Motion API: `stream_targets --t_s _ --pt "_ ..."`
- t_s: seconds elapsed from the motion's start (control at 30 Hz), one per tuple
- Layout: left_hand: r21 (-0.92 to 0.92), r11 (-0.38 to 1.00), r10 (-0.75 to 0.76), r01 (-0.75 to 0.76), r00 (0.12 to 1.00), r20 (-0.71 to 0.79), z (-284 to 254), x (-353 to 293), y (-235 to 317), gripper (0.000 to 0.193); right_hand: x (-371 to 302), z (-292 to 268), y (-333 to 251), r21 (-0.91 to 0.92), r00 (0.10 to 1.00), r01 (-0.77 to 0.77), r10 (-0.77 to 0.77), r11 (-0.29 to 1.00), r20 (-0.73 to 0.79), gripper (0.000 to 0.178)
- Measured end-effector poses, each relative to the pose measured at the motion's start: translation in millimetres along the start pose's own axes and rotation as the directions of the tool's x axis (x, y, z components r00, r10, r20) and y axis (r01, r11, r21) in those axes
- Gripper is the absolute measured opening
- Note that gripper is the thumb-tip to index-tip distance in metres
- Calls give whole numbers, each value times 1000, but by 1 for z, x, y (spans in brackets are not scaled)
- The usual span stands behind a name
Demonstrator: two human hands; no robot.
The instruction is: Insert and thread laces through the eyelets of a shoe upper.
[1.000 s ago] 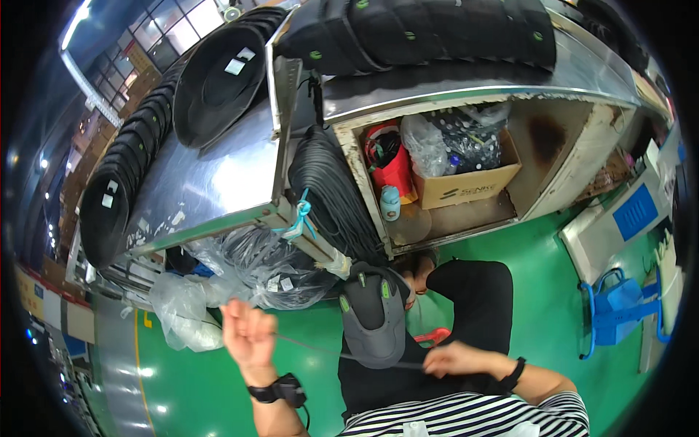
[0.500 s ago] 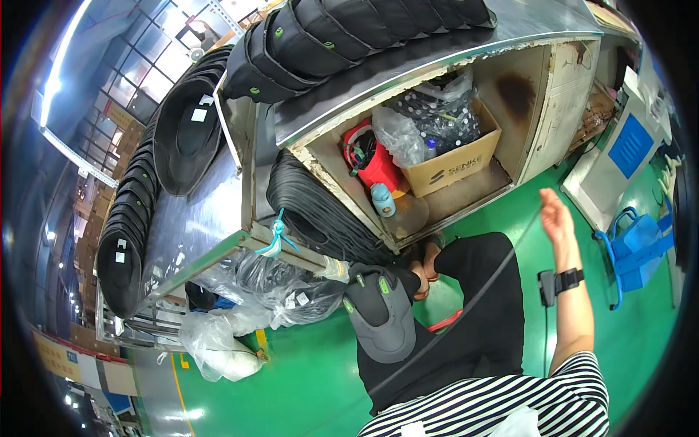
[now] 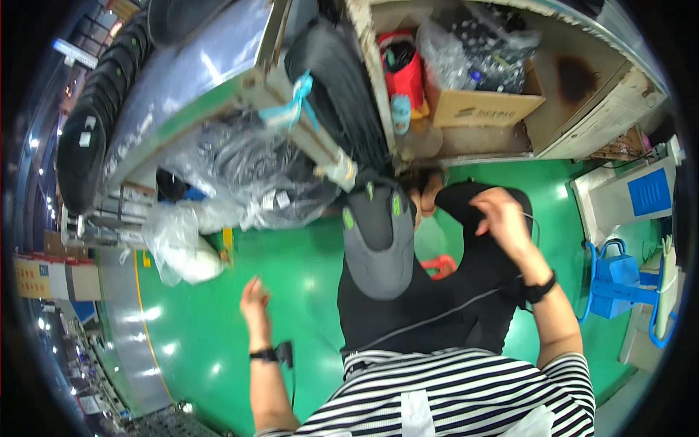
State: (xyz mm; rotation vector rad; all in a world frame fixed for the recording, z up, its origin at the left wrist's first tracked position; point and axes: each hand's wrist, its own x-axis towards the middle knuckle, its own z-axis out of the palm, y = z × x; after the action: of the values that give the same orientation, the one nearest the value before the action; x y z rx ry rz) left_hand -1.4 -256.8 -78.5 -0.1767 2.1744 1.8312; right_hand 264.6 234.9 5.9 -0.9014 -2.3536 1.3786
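Observation:
A dark grey moulded, padded piece with a U-shaped black middle and green marks lies on my left thigh, its far end by the rack's leg. My right hand is over my right knee, fingers bent but apart, holding nothing. Out to the left, above the green floor, my left hand is raised with loosely curled fingers, somewhat blurred; I see nothing in it. Both wrists wear black bands with small devices. A thin grey cable runs across my lap.
Ahead, an open cabinet shelf holds a cardboard box of plastic bags, a red bag and a blue bottle. Stacked black moulded pieces and plastic-wrapped bundles fill the left rack. A blue metal frame stands at right.
My view has tilted down toward my lap. My left hand has come into view at left. My right hand has moved inward from the right, over my knee. The grey piece stays on my thigh.

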Motion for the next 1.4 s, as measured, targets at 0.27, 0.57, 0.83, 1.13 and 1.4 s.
stream_targets --t_s 0.27,0.57,0.83,1.13,1.4 --pt "255 779 441 -573 789 428 197 -85 67 6 -16 122 -39 314 914 -276 147 908 378 6" --pt "335 694 470 -637 754 459 192 -86 67 5 6 126 -31 -41 878 -190 188 981 441 13" --pt "566 314 545 -762 633 550 199 -82 82 12 12 136 -51 -461 687 723 -459 515 564 10" --pt "448 888 -139 -102 871 472 205 -56 62 13 28 126 -23 -293 558 821 -578 490 596 11" --pt "130 -132 198 -983 103 975 210 -41 127 24 53 106 -62 -345 394 902 -821 259 414 25"
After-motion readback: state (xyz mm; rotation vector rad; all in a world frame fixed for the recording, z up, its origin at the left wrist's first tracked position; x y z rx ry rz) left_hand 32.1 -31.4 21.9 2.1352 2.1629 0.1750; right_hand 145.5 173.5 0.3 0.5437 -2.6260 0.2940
